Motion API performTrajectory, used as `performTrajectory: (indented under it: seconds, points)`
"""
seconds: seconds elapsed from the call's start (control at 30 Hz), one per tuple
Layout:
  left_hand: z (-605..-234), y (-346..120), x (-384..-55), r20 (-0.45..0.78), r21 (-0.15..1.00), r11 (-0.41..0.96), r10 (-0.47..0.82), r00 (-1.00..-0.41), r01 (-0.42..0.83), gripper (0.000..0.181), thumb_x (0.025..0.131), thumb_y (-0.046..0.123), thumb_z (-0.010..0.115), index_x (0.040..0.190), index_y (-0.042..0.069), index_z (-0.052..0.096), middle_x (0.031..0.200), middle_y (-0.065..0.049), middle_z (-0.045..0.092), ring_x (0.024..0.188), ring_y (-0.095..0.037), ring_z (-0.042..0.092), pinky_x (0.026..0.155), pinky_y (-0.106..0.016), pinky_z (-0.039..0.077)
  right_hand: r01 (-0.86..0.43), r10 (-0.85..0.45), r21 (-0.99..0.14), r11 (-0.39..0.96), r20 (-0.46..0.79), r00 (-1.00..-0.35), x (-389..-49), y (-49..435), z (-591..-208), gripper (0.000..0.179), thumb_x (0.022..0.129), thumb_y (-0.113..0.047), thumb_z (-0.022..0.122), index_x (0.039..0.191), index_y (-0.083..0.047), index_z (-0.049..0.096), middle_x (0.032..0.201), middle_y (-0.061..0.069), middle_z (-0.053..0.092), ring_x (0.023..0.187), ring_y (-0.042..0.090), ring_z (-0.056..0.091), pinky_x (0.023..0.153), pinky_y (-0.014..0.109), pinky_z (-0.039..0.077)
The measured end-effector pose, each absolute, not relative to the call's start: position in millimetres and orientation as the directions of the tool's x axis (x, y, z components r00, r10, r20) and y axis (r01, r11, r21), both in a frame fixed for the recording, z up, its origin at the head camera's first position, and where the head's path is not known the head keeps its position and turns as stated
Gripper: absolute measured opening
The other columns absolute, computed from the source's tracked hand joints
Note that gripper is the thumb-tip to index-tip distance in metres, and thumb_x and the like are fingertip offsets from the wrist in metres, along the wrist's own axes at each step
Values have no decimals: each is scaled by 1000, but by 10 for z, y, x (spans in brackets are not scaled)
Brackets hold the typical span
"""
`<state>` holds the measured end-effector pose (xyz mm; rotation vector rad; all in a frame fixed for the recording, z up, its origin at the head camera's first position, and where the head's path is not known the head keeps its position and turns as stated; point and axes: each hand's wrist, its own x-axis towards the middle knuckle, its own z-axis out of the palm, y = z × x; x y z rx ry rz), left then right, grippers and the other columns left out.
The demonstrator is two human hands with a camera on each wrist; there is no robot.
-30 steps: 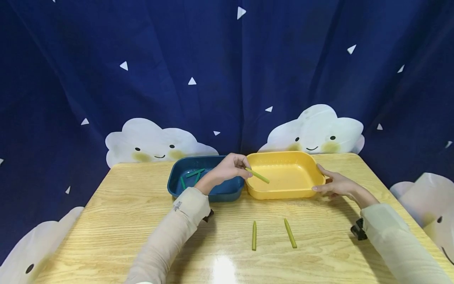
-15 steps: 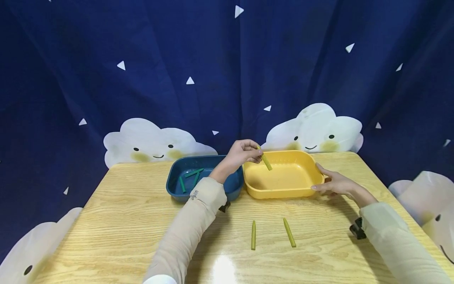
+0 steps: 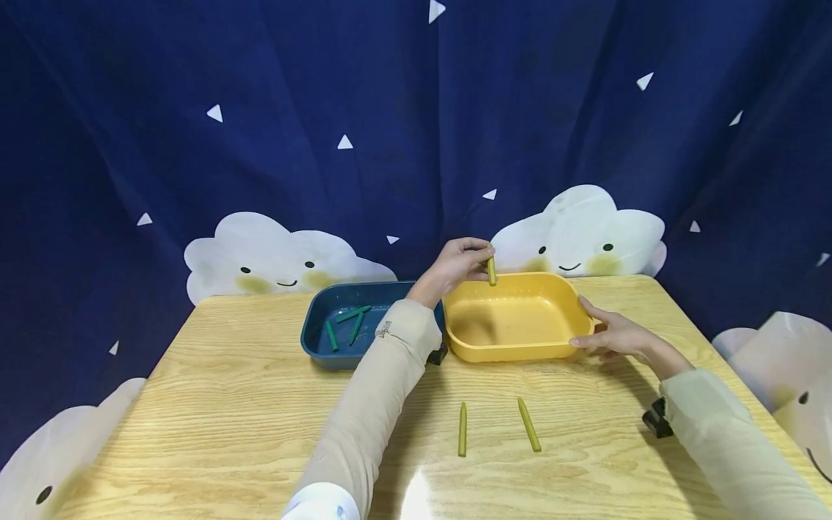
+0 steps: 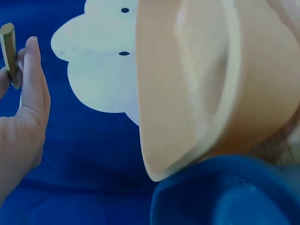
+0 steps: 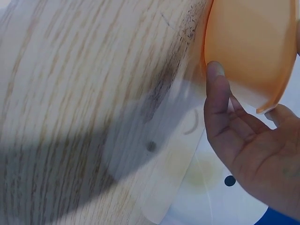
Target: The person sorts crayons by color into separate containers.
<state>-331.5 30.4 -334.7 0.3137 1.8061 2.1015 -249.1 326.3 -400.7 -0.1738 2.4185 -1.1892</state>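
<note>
My left hand (image 3: 458,263) pinches an olive-yellow crayon (image 3: 491,271), its lower end just above the back rim of the yellow plastic tray (image 3: 513,353). The left wrist view shows the crayon's flat, many-sided end (image 4: 7,30) between thumb and fingers. Around the tray's right end, my right hand (image 3: 617,336) holds the wall with thumb and fingers, seen closer beside the orange-looking wall (image 5: 253,51) in the right wrist view. Inside the yellow tray no crayon is visible. Two more olive-yellow crayons, one left (image 3: 462,430) and one right (image 3: 529,425), lie on the table in front.
A dark blue tray (image 3: 307,339) touches the yellow tray's left side; three green crayons (image 3: 331,336) lie in it. My left forearm covers part of it. Both trays stand at the back of the wooden table (image 3: 247,404), before a blue curtain (image 3: 279,144) with clouds.
My left hand has moved right, up and away with the crayon, from between the trays to the yellow tray's back edge. The crayon has turned from slanted to nearly upright. The right hand stays put.
</note>
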Motion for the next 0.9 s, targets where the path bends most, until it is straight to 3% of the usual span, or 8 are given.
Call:
performTrajectory:
  seconds: [0.2, 0.37, 0.5, 0.6, 0.8, 0.9]
  points:
    - [-3358, 451, -3451, -114, 977, -114, 428, -897, -179, 16, 87, 1, 58, 102, -6, 55, 76, -10, 57, 62, -20, 60, 64, -35, 54, 84, -289, -776, 625, -330, -899, -2485, 3275, -4004, 102, 83, -31, 67, 144, -11, -12, 102, 21, 57, 85, 26, 58, 66, 39, 51]
    - [-3377, 575, -3575, -166, 979, -26, 466, -869, -201, 22, 87, 1, 59, 107, -8, 58, 74, -10, 57, 63, -23, 60, 65, -35, 54, 82, -286, -775, 626, -326, -901, -2515, 3273, -3960, 102, 82, -31, 68, 144, -11, -12, 112, 30, 51, 81, 25, 55, 64, 38, 51]
    - [-3443, 650, -3677, -196, 976, 13, 486, -852, -217, 25, 89, 3, 56, 112, -9, 57, 77, -11, 56, 63, -22, 60, 65, -33, 54, 95, -275, -779, 620, -329, -903, -2538, 3264, -3958, 103, 82, -31, 68, 144, -12, -12, 105, 24, 56, 80, 25, 55, 63, 38, 51]
    - [-3512, 696, -3716, -234, 968, 39, 495, -837, -247, 28, 90, -1, 52, 116, -11, 54, 80, -13, 55, 65, -23, 59, 67, -33, 54, 109, -272, -780, 617, -341, -900, -2530, 3255, -3981, 104, 82, -31, 69, 144, -13, -13, 103, 20, 57, 78, 24, 55, 63, 38, 51]
    - [-3606, 781, -3709, -308, 951, 193, 527, -792, -242, 39, 88, -6, 48, 127, -9, 47, 99, -21, 57, 83, -35, 62, 67, -33, 54, 106, -270, -776, 621, -340, -901, -2504, 3240, -4002, 105, 81, -32, 69, 144, -11, -12, 111, 27, 52, 78, 24, 53, 63, 38, 50]
    - [-3616, 828, -3686, -346, 930, 298, 522, -780, -213, 42, 87, -6, 51, 128, -7, 47, 110, -18, 56, 83, -30, 62, 66, -30, 53, 104, -269, -775, 623, -337, -902, -2510, 3245, -3996, 105, 81, -32, 69, 144, -11, -12, 109, 26, 54, 78, 24, 54, 63, 38, 50]
